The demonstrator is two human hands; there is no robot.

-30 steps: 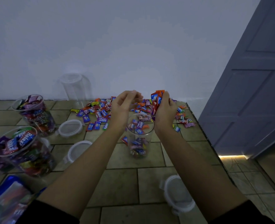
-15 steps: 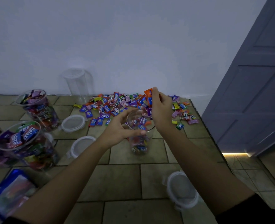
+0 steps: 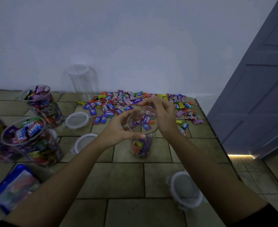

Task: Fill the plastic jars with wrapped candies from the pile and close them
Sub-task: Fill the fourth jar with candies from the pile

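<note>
A clear plastic jar (image 3: pixel 143 145) stands on the tiled counter, its lower part filled with wrapped candies. My left hand (image 3: pixel 122 128) grips the jar near its rim, thumb on the near side and fingers curled round the left. Directly over the jar's mouth, my right hand (image 3: pixel 162 115) hovers with loosely spread fingers; a few candies show just under it inside the jar. The candy pile (image 3: pixel 126 101) lies behind the jar along the wall.
Two full open jars (image 3: pixel 42 106) (image 3: pixel 32 140) stand at the left, an empty jar (image 3: pixel 82 82) by the wall. Loose lids (image 3: pixel 77 120) (image 3: pixel 84 143) (image 3: pixel 186 190) lie on the tiles. A blue candy bag (image 3: pixel 12 189) sits bottom left. The counter ends at a grey door (image 3: pixel 257 95).
My right hand carried a handful of candies from the pile to the jar's mouth and let them drop in. My left hand came back from the pile and took hold of the jar.
</note>
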